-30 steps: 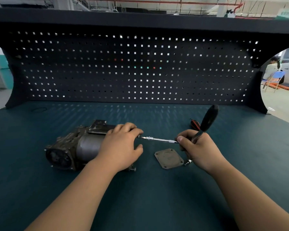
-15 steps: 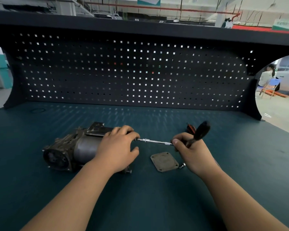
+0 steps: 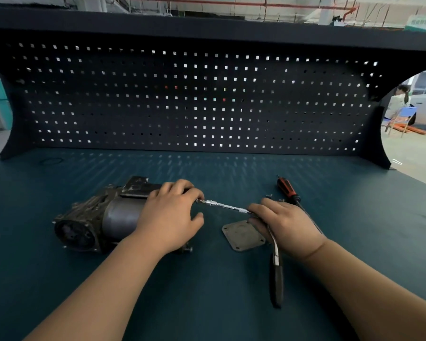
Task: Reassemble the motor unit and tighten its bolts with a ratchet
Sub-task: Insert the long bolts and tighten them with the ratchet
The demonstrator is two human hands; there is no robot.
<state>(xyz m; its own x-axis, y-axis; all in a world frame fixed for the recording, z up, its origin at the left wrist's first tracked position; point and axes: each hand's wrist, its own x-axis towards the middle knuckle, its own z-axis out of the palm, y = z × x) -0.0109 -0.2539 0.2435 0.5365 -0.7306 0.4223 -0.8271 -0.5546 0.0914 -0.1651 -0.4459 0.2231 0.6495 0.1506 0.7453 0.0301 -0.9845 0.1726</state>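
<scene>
**A:** Left hand sat clamped over the right end of the grimy grey cylindrical metal motor unit, fingers curled round it. Right hand gripped the head of the chrome, black-handled ratchet.

**B:** Motor location?

**A:** On its side on the teal bench top, left of centre. Slim silver extension bar spanned from ratchet head to motor end, by the left fingertips. Ratchet handle pointed toward the person.

**B:** Loose parts?

**A:** Square grey metal cover plate lay flat between the hands, just beside the right fingers. Red-and-black-handled screwdriver lay behind the right hand.
</scene>
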